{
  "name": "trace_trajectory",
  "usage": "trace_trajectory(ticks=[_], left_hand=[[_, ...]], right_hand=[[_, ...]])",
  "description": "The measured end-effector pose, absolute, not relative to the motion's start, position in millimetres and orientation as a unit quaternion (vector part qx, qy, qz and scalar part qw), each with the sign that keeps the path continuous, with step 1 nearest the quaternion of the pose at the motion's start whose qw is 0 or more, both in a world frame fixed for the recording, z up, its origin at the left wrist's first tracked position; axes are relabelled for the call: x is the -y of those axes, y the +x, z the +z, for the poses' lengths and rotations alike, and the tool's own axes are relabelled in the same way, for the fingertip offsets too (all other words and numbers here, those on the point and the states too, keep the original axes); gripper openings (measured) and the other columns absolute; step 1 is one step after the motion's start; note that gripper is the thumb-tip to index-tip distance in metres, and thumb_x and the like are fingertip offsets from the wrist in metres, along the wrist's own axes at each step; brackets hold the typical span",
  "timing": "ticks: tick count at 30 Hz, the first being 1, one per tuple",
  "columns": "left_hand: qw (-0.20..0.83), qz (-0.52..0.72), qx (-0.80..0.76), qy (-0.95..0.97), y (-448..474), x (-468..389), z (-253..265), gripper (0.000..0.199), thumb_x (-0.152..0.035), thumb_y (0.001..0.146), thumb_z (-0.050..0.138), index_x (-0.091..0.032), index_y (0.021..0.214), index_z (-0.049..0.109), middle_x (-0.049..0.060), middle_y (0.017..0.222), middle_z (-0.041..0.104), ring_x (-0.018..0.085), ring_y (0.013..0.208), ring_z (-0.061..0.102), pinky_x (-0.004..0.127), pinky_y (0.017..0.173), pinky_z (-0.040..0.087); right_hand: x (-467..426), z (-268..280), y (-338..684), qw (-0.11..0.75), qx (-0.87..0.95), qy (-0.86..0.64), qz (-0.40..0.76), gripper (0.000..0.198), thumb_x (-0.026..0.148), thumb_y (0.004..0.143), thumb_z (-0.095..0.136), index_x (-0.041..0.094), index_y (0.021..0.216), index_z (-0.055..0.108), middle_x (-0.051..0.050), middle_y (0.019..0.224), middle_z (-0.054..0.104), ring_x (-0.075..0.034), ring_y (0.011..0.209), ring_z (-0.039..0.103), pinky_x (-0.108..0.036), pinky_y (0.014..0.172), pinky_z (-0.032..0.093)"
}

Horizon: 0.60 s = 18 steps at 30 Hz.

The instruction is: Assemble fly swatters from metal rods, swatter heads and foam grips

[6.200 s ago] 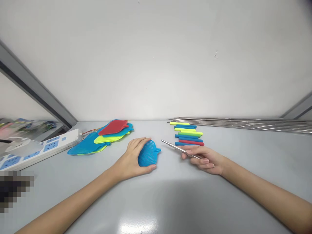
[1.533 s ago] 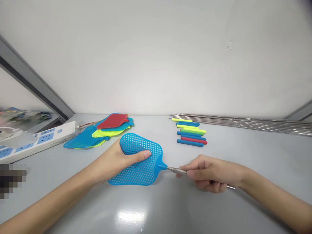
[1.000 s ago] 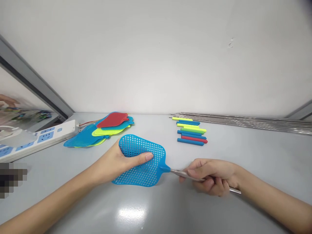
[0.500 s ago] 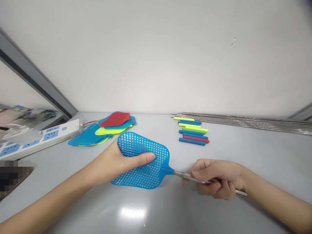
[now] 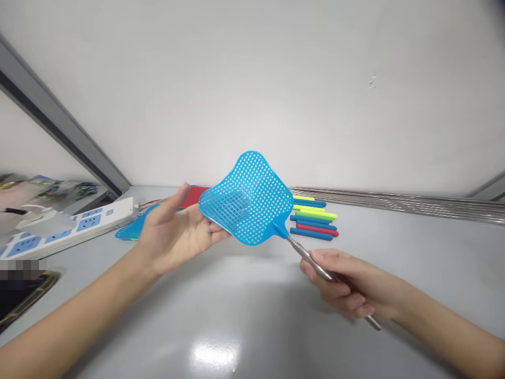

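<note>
A fly swatter (image 5: 252, 197) with a blue mesh head and a metal rod is raised above the table, its head tilted up to the left. My right hand (image 5: 343, 284) is closed around the metal rod. My left hand (image 5: 181, 231) is open, palm up, with its fingertips partly behind the lower left edge of the mesh; whether they touch it I cannot tell. Behind the left hand lie a red swatter head (image 5: 195, 196) and a blue swatter head (image 5: 132, 229), both mostly hidden.
Several coloured handle sleeves (image 5: 315, 221) lie in a group at the back, right of the swatter. Long metal rods (image 5: 394, 200) run along the wall. A white power strip (image 5: 98, 223) with plugs and a dark flat object (image 5: 27, 297) are at the left.
My left hand has let go of the mesh head and opened, palm up. The swatter has swung upward, its head tilting up, while my right hand keeps hold of the rod.
</note>
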<state>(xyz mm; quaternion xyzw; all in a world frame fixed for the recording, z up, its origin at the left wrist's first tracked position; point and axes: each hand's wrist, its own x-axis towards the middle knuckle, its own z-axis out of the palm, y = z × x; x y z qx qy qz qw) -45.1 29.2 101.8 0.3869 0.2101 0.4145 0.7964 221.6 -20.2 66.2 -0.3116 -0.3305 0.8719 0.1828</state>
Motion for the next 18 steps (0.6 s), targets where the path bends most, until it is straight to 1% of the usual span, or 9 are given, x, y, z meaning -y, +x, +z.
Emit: trace_trajectory(ticks=[2,3,4,5,8,10,14,18], left_hand=[[0.779,0.444,-0.186,0.401,-31,-22,96,0.03,-0.032,0.083,0.041,-0.013,0.101,0.055,0.006,0.097,0.062,0.021,0.097,0.054,0.032,0.083,0.042],[0.764,0.467,-0.193,0.401,-23,-16,93,0.024,-0.024,0.083,0.044,-0.018,0.103,0.054,0.003,0.101,0.061,0.019,0.098,0.053,0.03,0.083,0.042],[0.754,0.481,-0.206,0.398,-14,-10,90,0.025,-0.018,0.083,0.043,-0.022,0.105,0.052,0.001,0.104,0.059,0.017,0.099,0.053,0.028,0.084,0.043],[0.75,0.484,-0.211,0.398,-6,-3,88,0.026,-0.016,0.083,0.043,-0.025,0.107,0.051,0.0,0.105,0.058,0.016,0.099,0.053,0.028,0.083,0.043],[0.752,0.474,-0.24,0.39,13,13,86,0.026,-0.026,0.085,0.039,-0.025,0.11,0.048,0.002,0.108,0.057,0.018,0.098,0.053,0.03,0.082,0.045],[0.736,0.486,-0.254,0.398,19,20,87,0.029,-0.028,0.086,0.038,-0.024,0.113,0.046,0.004,0.109,0.056,0.02,0.099,0.053,0.031,0.082,0.046],[0.702,0.514,-0.259,0.42,25,27,91,0.031,-0.023,0.085,0.039,-0.024,0.117,0.043,0.004,0.106,0.058,0.021,0.102,0.051,0.029,0.081,0.047],[0.708,0.518,-0.261,0.403,27,33,90,0.033,-0.023,0.085,0.04,-0.025,0.119,0.041,0.004,0.105,0.058,0.02,0.1,0.052,0.029,0.081,0.047]], right_hand=[[28,65,213,0.194,0.323,-0.311,0.873,0.027,0.041,0.082,0.037,0.017,0.074,0.047,0.006,0.05,0.026,-0.002,0.036,0.017,-0.012,0.029,0.01],[33,64,209,0.191,0.311,-0.301,0.881,0.027,0.041,0.082,0.037,0.017,0.073,0.045,0.006,0.051,0.025,-0.002,0.038,0.018,-0.012,0.031,0.01],[38,63,204,0.19,0.299,-0.286,0.89,0.029,0.043,0.082,0.037,0.017,0.072,0.043,0.006,0.052,0.025,-0.002,0.039,0.019,-0.012,0.033,0.011],[43,61,199,0.191,0.295,-0.275,0.895,0.03,0.045,0.082,0.036,0.017,0.071,0.042,0.006,0.052,0.025,-0.002,0.04,0.02,-0.013,0.035,0.012],[56,59,185,0.188,0.272,-0.251,0.91,0.032,0.048,0.08,0.038,0.017,0.07,0.038,0.006,0.054,0.026,-0.002,0.042,0.024,-0.015,0.039,0.015],[63,59,178,0.191,0.263,-0.251,0.912,0.037,0.052,0.077,0.041,0.017,0.067,0.035,0.006,0.052,0.024,-0.002,0.041,0.021,-0.016,0.04,0.013],[70,60,169,0.241,0.254,-0.256,0.901,0.041,0.054,0.073,0.046,0.017,0.062,0.032,0.008,0.047,0.02,-0.002,0.037,0.011,-0.016,0.037,0.006],[76,57,168,0.258,0.257,-0.197,0.91,0.041,0.055,0.074,0.042,0.017,0.061,0.032,0.009,0.04,0.022,-0.002,0.031,0.013,-0.016,0.034,0.01]])
